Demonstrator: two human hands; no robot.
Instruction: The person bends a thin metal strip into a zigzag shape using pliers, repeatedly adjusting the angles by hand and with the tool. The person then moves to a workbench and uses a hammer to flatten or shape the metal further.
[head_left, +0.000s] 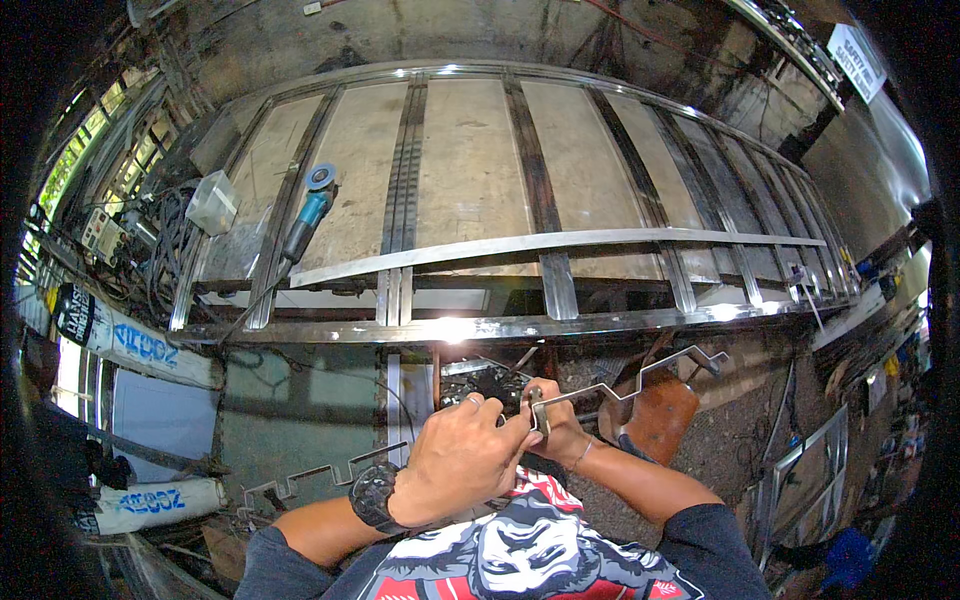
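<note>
left hand (457,453), right hand (562,432) close together, gripping zigzag strip (605,391)

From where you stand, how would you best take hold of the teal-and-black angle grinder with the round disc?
I'd probably reach from the near side and wrap the teal-and-black angle grinder around its slim dark rear handle: that end points nearer, while the round blue-grey disc sits at the far end.

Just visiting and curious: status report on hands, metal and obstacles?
Left hand, right hand gripping bent metal strip. Strip zigzags out rightward. Angle grinder on metal frame, away from hands.
</note>
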